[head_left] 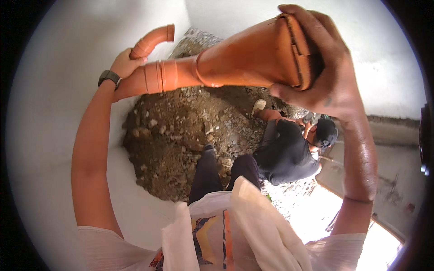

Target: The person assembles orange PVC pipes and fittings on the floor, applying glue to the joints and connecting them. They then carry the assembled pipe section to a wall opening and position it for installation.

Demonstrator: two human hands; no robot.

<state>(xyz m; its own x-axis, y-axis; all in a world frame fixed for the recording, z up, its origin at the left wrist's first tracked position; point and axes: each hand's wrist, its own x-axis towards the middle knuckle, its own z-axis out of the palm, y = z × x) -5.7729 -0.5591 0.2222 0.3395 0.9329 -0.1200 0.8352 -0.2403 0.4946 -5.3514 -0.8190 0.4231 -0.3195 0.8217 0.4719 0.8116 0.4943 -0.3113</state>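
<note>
Up in front of me I hold an orange plastic drainpipe (248,56) roughly level, with several fittings joined along it. My left hand (125,64) is closed round its left end, where an orange elbow (153,40) curves up and to the right. My right hand (332,67) grips the wide right end, thumb below and fingers over the top. That end has a dark, uneven rim with a split-looking edge. The fingers of my left hand are partly hidden by the pipe.
Below lies a heap of rubble and soil (181,131), with my legs (207,174) standing over it. A person in black clothes and cap (289,153) crouches to the right. White walls (58,90) rise close on the left and ahead (379,58).
</note>
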